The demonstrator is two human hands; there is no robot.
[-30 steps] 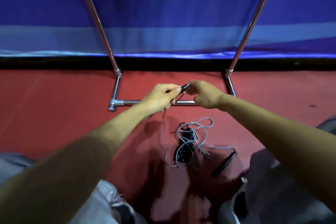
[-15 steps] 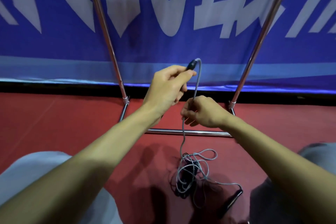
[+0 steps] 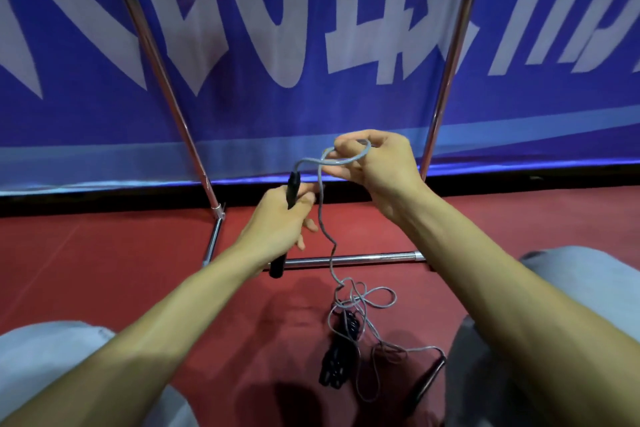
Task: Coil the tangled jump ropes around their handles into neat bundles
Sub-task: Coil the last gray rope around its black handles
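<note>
Two grey-clad knees at the bottom edge, one to each side, bare forearms reaching forward between them. Between the knees, on the red floor: a black bundle, too dark to make out further, with loose grey rope looped in a tangle over and around it. Just right of the bundle, a second handle, black, flat on the floor beside the right knee, joined to the tangle by a slack run of rope. From the tangle, one strand rising clear of the floor to the hands. Left hand wrapped round a black handle, held nearly upright, lower end poking out below the palm, top end above the thumb. Rope leaving that top end and bending right into a small loop. Right hand, higher and just right of the left, fingers curled, pinching the loop between thumb and fingertips. Beyond the hands, a chrome frame: one bar low along the floor, two poles slanting up from its corners. Behind it, a blue banner with large white lettering cut off by the top edge, a paler blue stripe along its foot.
</note>
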